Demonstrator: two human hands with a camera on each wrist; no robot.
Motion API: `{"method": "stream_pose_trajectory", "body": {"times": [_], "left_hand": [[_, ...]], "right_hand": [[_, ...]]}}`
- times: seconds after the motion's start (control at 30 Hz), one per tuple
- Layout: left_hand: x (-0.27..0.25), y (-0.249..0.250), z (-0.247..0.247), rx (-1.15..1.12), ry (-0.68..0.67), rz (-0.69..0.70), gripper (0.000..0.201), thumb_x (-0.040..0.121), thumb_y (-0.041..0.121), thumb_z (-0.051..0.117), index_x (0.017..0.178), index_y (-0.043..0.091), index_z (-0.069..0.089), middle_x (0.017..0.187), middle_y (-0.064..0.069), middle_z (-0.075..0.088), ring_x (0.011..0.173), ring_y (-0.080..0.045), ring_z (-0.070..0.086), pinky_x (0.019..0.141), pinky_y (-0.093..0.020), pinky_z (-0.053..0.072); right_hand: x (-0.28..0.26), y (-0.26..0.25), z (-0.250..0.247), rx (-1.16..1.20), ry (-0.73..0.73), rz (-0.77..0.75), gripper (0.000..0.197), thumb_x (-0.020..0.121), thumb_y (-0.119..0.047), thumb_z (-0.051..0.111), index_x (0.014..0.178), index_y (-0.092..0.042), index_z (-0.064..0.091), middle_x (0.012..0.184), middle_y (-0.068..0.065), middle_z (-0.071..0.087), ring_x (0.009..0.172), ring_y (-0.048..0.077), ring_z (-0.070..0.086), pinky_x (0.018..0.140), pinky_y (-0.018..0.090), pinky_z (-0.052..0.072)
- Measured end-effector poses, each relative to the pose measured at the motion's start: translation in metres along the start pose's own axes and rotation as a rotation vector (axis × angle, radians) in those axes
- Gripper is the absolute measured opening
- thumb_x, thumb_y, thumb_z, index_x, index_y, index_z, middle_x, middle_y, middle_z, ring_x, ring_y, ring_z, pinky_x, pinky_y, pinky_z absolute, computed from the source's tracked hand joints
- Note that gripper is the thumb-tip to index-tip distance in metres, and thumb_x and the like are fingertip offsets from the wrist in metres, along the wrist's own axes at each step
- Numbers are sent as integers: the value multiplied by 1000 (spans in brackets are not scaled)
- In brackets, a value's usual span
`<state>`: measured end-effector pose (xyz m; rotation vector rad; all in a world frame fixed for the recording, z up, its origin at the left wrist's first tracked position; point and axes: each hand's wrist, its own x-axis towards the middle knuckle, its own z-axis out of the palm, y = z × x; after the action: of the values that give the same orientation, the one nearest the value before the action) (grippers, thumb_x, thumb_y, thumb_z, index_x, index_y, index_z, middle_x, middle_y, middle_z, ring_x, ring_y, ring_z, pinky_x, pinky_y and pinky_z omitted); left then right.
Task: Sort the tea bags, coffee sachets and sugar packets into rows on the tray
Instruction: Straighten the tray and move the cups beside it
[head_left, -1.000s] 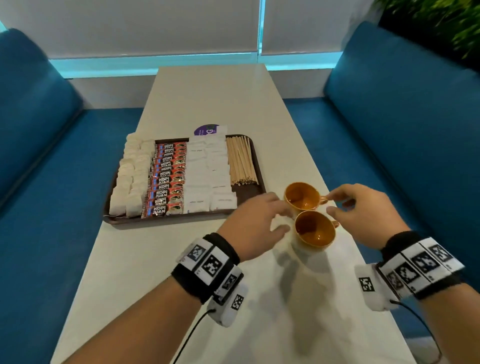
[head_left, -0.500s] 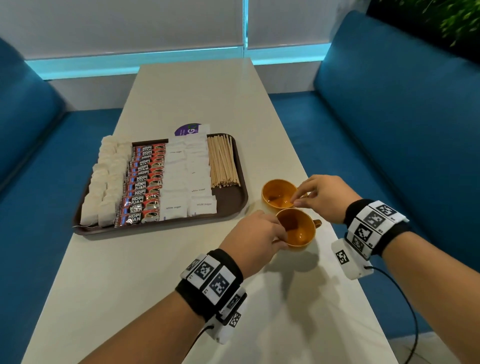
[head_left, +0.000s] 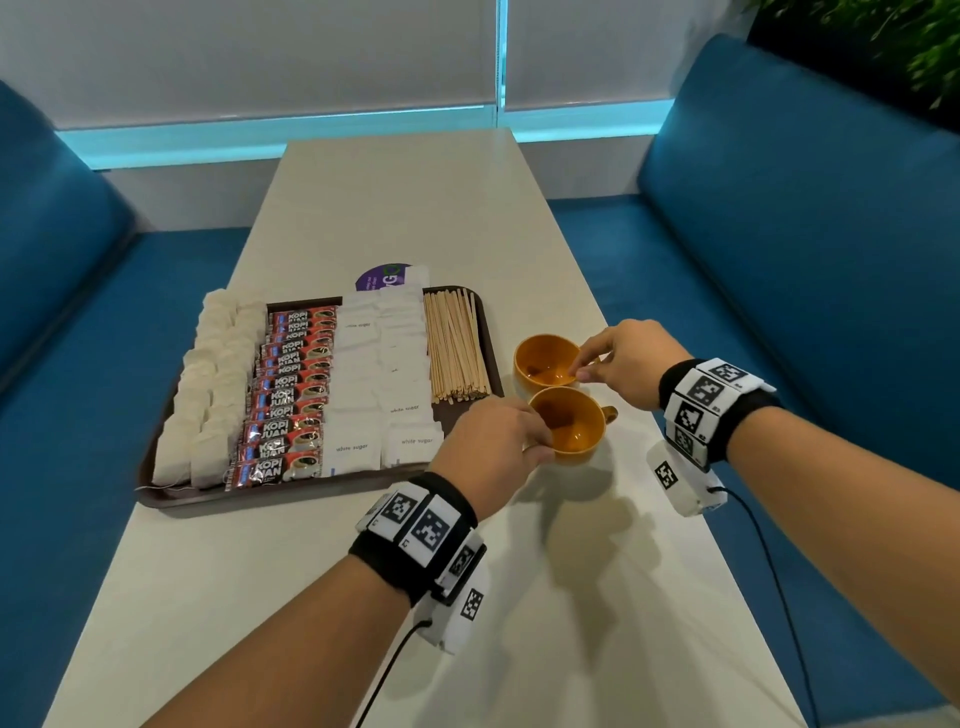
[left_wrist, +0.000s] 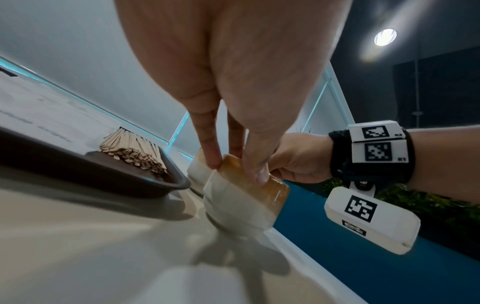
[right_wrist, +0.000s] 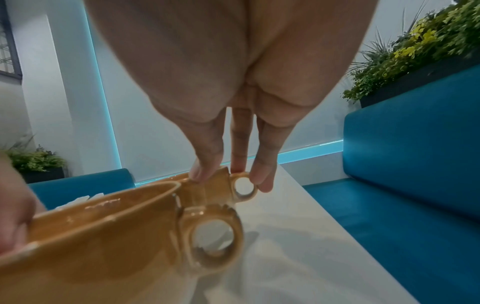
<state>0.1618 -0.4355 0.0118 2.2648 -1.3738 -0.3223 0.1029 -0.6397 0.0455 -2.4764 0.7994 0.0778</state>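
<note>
From the head camera I see the tray (head_left: 171, 506) left of centre, already holding rows: tea bags (head_left: 208, 395) at its left, red coffee sachets (head_left: 291, 395), white sugar packets (head_left: 384, 384), then wooden stirrers (head_left: 454, 348) at its right. These packets look light, thin and limp; I judge the tea bags soft and tearable, the coffee sachets glossy and slippery, so I would pinch each by a short edge, not the middle. Just right of the tray, my left hand (head_left: 488, 447) pinches the rim of the near cup (head_left: 571, 426), and my right hand (head_left: 628, 364) is at the far cup (head_left: 545, 361). The two cups sit almost touching.

In the left wrist view, centre frame, my fingers (left_wrist: 210, 152) and thumb clamp the near cup's rim (left_wrist: 249, 181); the glaze shines, so I expect it to be hard, slick and chippable. The stirrers (left_wrist: 135, 152) lie in the tray (left_wrist: 145, 185) at mid left.

In the right wrist view, my fingertips (right_wrist: 202, 170) press the far cup's rim beside its handle (right_wrist: 244, 187), other fingers resting against the loop. The near cup (right_wrist: 103, 236) fills the lower left.
</note>
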Motion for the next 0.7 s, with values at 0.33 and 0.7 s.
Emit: {"method": "stream_pose_trajectory", "body": {"times": [0.33,0.7], "left_hand": [[28,-4,-6,-18,60,-56,16,95,30,70,106,21,79,114,6,70,101,-11,59,96,-27,44],[37,-14,-20,-40,141,-76,21,101,28,58,120,25,65,122,9,56,106,-10,53,97,-28,47]], "right_hand": [[27,1,-1,-11,49,-44,10,97,-31,70,101,-30,78,96,-8,60,94,13,57,80,28,42],[32,8,4,38,83,-85,8,95,-29,72,100,-31,78,103,-6,63,95,12,59,78,27,42]]}}
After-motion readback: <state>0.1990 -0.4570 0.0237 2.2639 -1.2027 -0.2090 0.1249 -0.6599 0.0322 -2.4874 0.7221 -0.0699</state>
